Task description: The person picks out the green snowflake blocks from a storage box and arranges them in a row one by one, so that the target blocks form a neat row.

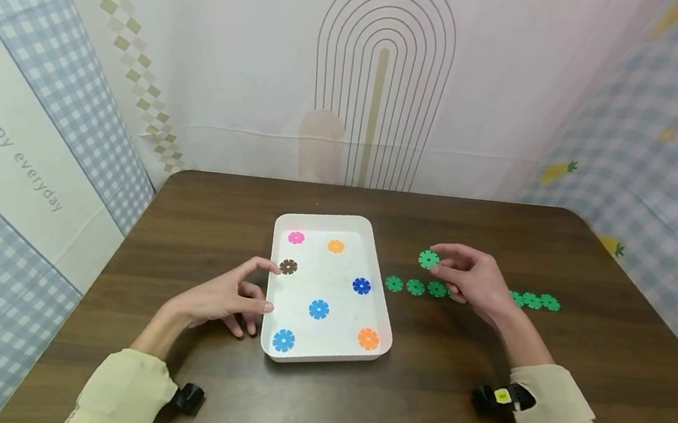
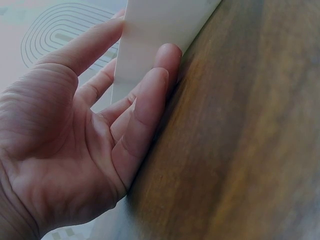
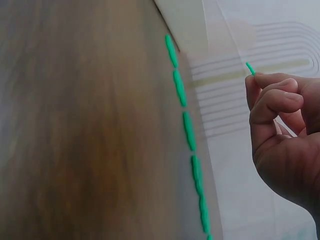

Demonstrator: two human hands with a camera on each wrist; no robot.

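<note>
My right hand [image 1: 470,276] pinches a green notched plastic disc [image 1: 429,259] between thumb and fingertips, lifted above a row of similar green discs [image 1: 415,287] on the table. In the right wrist view the held disc [image 3: 250,68] appears edge-on. Part of the row is hidden behind the hand. My left hand [image 1: 224,296] holds the left rim of a white tray [image 1: 323,359]; in the left wrist view some fingers lie along the tray's outer wall [image 2: 150,40]. Inside the tray, discs in pink, orange, brown and blue lie scattered, with the brown disc [image 1: 288,267] near my left index finger.
The brown wooden table [image 1: 220,399] has a patterned cloth [image 1: 237,56] hanging behind it and checked cloths at both sides. The green row runs from beside the tray's right wall toward the right. Black wrist devices [image 1: 189,399] are worn on both arms.
</note>
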